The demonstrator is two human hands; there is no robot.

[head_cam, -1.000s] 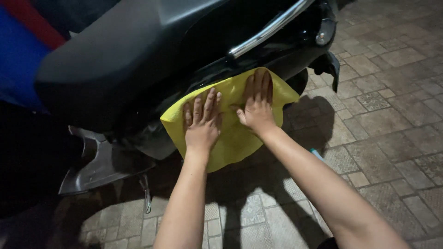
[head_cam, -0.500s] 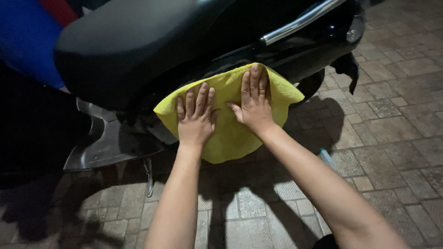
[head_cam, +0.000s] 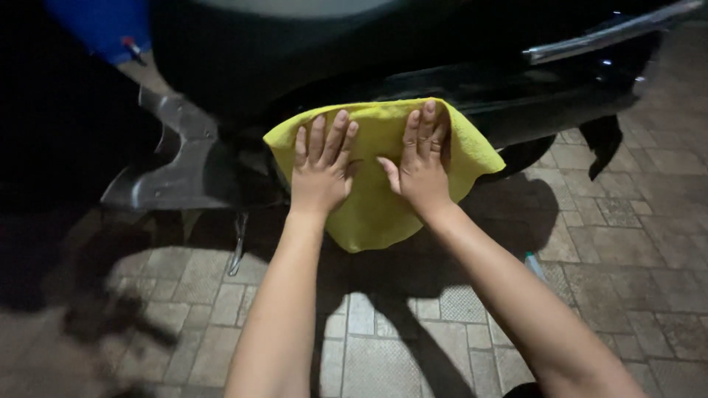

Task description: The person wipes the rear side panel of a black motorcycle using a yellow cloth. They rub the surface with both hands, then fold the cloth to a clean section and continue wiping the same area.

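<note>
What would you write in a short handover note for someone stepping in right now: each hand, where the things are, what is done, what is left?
Left hand: flat, fingers spread, pressing the yellow microfibre cloth.
Right hand: flat on the same cloth, beside the left.
Cloth: spread against the glossy black scooter side panel, below the black seat; its lower corner hangs free.
Done: cloth is on the panel.
Left: cannot tell how much of the panel is wiped. The grey footrest is uncovered.

A grey metal kickstand [head_cam: 237,247] is resting on the paved brick ground [head_cam: 634,243], a chrome grab rail [head_cam: 605,35] is gleaming above, and a blue panel [head_cam: 103,26] is showing upper left.
</note>
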